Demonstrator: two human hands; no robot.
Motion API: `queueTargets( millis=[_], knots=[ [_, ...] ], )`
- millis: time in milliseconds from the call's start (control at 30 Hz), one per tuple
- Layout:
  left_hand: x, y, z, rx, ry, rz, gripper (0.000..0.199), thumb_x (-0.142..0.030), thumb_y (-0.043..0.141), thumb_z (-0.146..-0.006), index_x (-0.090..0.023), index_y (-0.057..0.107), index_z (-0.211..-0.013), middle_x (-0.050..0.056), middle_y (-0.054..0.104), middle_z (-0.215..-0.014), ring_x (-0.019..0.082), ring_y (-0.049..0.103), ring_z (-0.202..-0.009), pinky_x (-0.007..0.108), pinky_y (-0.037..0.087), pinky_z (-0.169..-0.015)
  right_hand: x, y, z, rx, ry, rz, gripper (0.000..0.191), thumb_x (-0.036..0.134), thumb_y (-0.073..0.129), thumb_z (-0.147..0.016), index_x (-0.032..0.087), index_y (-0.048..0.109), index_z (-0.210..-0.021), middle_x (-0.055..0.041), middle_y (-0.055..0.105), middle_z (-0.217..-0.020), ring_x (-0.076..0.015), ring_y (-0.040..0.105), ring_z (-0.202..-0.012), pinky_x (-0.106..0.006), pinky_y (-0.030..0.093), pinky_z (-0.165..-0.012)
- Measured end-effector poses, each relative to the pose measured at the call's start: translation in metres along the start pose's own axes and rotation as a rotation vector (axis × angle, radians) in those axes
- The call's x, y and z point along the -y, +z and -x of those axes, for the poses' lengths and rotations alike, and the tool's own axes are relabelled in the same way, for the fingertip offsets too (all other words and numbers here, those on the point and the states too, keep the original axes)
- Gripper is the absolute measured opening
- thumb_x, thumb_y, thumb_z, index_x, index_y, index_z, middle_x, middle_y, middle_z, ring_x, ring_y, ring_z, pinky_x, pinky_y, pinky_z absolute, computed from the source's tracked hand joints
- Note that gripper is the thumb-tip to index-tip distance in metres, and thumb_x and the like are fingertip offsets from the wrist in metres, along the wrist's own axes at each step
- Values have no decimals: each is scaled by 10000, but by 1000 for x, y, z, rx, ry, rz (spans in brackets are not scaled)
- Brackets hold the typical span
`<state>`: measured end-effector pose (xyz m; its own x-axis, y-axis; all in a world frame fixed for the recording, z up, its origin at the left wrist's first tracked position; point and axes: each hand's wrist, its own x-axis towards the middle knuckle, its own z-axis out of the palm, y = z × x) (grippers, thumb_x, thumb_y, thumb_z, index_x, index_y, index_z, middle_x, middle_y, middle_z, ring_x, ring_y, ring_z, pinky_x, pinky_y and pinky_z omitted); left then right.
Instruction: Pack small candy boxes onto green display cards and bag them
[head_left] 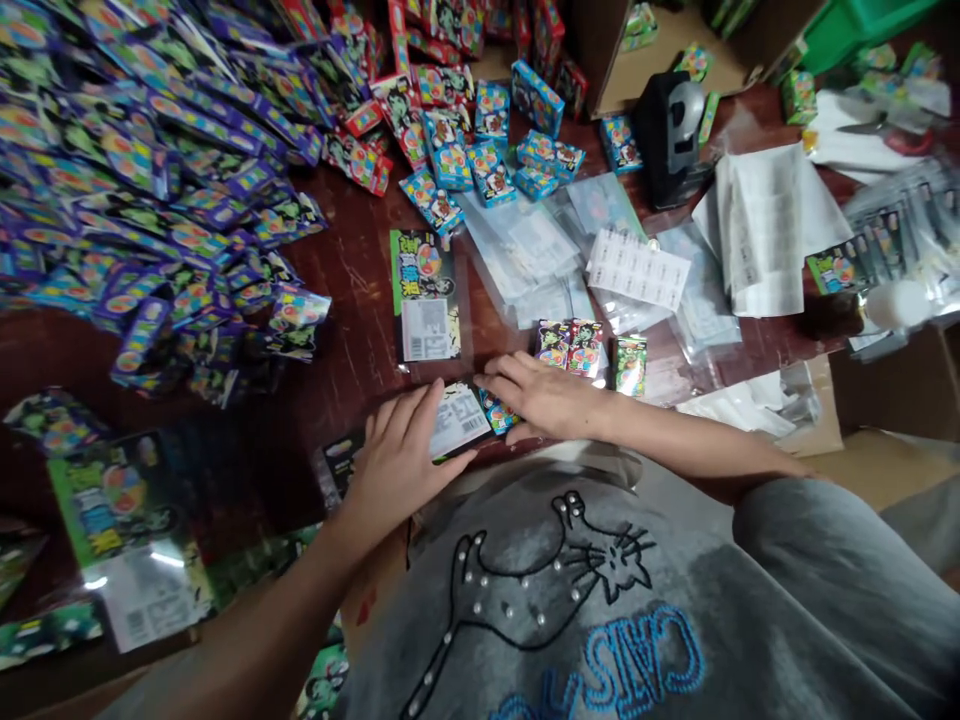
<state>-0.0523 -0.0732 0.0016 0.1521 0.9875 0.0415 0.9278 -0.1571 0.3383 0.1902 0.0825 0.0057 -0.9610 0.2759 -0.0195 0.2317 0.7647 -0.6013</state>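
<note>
Close to my body on the table lies a printed clear plastic bag [459,425] with a white barcode label. My left hand [394,450] rests flat over it, fingers stretched and thumb apart. At the bag's right end my right hand [551,398] holds a small blue candy box [496,412] between fingers and thumb; much of the box is hidden. Whether the box is partly inside the bag I cannot tell. Just beyond my right hand lie a purple box [553,343] and a red box [585,347], with a green box [630,365] to their right.
A big pile of purple boxes [165,180] covers the left. Red boxes [405,115] and blue boxes [491,172] lie at the back, near a black tape dispenser [667,140]. Another printed bag [427,300], a sticker sheet [637,268] and a filled bag [131,540] lie around.
</note>
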Motion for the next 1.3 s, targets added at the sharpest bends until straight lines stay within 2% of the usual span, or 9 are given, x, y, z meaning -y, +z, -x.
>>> queueTargets(
  millis=[133,267,500,667,900,1033,1167,1233,1300],
  knots=[
    [1,3,-5,-27,-18,55,938,-529,750,-943,-233,290,-1705,192,626,-1516,397,615,-1352,558,491,-1159,13,4,17,-170,29,-17,968,305,834,-949,136,276,-1722,-238,487,-1591,-376,501,-1470,-571,529,-1204],
    [-4,4,-12,-83,-49,38,889,-485,757,-948,-230,332,-1686,193,633,-1502,394,621,-1332,552,504,-1153,26,20,34,-344,188,21,938,368,708,-1041,141,156,-1765,-233,568,-1435,-399,559,-1377,-626,565,-1133],
    [-9,-1,-25,-26,188,8,806,-420,714,-988,-243,345,-1683,184,645,-1495,378,625,-1350,516,472,-1144,12,26,41,-249,20,-14,892,340,724,-1039,160,227,-1757,-207,588,-1433,-361,550,-1424,-577,548,-1194],
    [-10,3,-28,-16,157,45,819,-494,703,-989,-242,350,-1684,177,654,-1502,372,637,-1348,502,467,-1140,3,23,52,-332,15,-74,981,532,681,-1044,183,126,-1773,-267,418,-1660,-371,464,-1570,-552,525,-1243],
    [-18,-3,-34,-50,114,13,834,-516,722,-974,-273,358,-1683,170,667,-1510,375,651,-1362,513,471,-1133,9,32,66,-556,-16,29,1025,491,665,-1066,269,-30,-1786,-207,572,-1462,-349,594,-1405,-567,599,-1125],
    [-17,-6,-36,-58,164,-2,879,-462,735,-968,-276,309,-1714,174,666,-1511,382,655,-1355,531,466,-1148,8,31,64,-499,-20,29,987,468,647,-1081,275,-13,-1789,-193,593,-1445,-338,612,-1379,-566,594,-1116],
    [-13,-5,-35,-25,247,1,902,-434,748,-963,-280,289,-1724,182,662,-1497,386,655,-1340,533,478,-1150,-2,25,58,-395,-117,-18,909,499,610,-1095,271,66,-1786,-223,483,-1635,-321,523,-1525,-539,542,-1211],
    [-12,-6,-35,-46,233,22,916,-440,754,-965,-285,271,-1728,181,655,-1494,381,648,-1353,529,486,-1159,-7,22,57,-447,-117,-36,994,564,652,-1056,244,56,-1784,-255,378,-1720,-335,421,-1620,-552,493,-1263],
    [-13,-8,-35,-47,198,43,926,-445,756,-966,-299,255,-1732,173,637,-1523,377,632,-1385,534,475,-1188,-9,19,57,-528,-81,-46,1106,632,724,-985,195,85,-1775,-272,414,-1697,-359,380,-1647,-599,425,-1307]
  ],
)
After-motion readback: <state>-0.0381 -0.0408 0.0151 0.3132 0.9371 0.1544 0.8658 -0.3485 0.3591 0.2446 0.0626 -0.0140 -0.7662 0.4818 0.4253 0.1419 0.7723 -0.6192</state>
